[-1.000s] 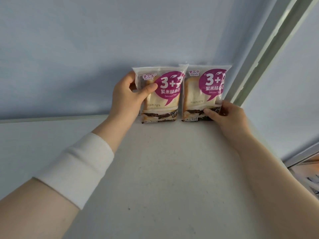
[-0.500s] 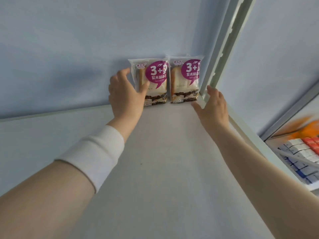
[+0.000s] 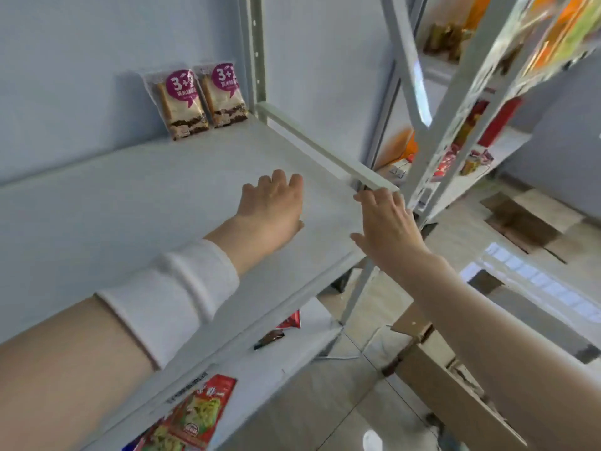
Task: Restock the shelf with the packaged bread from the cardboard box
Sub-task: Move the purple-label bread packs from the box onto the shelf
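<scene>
Two bread packs with purple "3+2" labels stand upright side by side at the back right corner of the white shelf (image 3: 162,190): the left bread pack (image 3: 180,104) and the right bread pack (image 3: 226,92), both leaning on the blue wall. My left hand (image 3: 271,209) hovers over the shelf's middle with relaxed fingers and holds nothing. My right hand (image 3: 387,222) is at the shelf's front right corner, fingers spread, holding nothing. A cardboard box (image 3: 455,382) stands on the floor at the lower right, partly hidden by my right arm.
A grey shelf upright (image 3: 255,50) rises beside the packs. The lower shelf holds red snack packets (image 3: 198,415). Another rack (image 3: 455,118) with colourful goods stands to the right. Flattened cardboard (image 3: 527,219) lies on the tiled floor.
Both hands let go of the bread packs and drew back toward the shelf's front. The view swung down and right, bringing in the lower shelf, the floor and the cardboard box.
</scene>
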Action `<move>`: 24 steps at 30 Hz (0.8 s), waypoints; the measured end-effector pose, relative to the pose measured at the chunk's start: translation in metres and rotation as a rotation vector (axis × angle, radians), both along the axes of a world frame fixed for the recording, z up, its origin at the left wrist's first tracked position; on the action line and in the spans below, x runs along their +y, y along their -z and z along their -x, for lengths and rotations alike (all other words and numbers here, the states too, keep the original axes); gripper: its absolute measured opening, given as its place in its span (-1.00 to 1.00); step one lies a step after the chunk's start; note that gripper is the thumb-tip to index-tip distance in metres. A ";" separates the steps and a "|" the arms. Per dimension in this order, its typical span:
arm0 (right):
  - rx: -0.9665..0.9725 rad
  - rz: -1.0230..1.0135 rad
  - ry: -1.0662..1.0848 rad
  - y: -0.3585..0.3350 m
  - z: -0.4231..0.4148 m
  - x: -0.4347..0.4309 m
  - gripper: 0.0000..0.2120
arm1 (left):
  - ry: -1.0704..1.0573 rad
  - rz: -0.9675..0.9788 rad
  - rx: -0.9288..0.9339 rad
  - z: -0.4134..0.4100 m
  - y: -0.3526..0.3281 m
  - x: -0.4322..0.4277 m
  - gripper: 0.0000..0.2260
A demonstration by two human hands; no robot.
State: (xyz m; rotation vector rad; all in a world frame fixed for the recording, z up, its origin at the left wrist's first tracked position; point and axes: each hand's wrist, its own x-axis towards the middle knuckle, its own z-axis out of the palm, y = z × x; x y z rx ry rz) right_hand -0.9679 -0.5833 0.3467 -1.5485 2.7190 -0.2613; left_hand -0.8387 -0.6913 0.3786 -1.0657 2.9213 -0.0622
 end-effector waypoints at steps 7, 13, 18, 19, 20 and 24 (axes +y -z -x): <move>-0.031 -0.149 0.301 0.049 0.067 0.198 -0.56 | 0.275 -0.015 -0.011 0.108 0.049 0.166 -0.55; -0.190 -0.354 0.634 0.141 0.115 0.371 -0.61 | 0.464 -0.165 -0.254 0.195 0.162 0.301 -0.52; -0.324 -0.430 0.766 0.197 0.158 0.434 -0.72 | 0.513 -0.268 -0.376 0.256 0.233 0.348 -0.53; -0.353 -0.446 0.775 0.208 0.167 0.438 -0.71 | 0.514 -0.284 -0.399 0.269 0.245 0.351 -0.54; -0.385 -0.461 0.780 0.219 0.177 0.439 -0.70 | 0.516 -0.298 -0.424 0.284 0.257 0.353 -0.55; -0.480 -0.478 0.817 0.275 0.222 0.432 -0.69 | 0.537 -0.368 -0.490 0.355 0.314 0.349 -0.56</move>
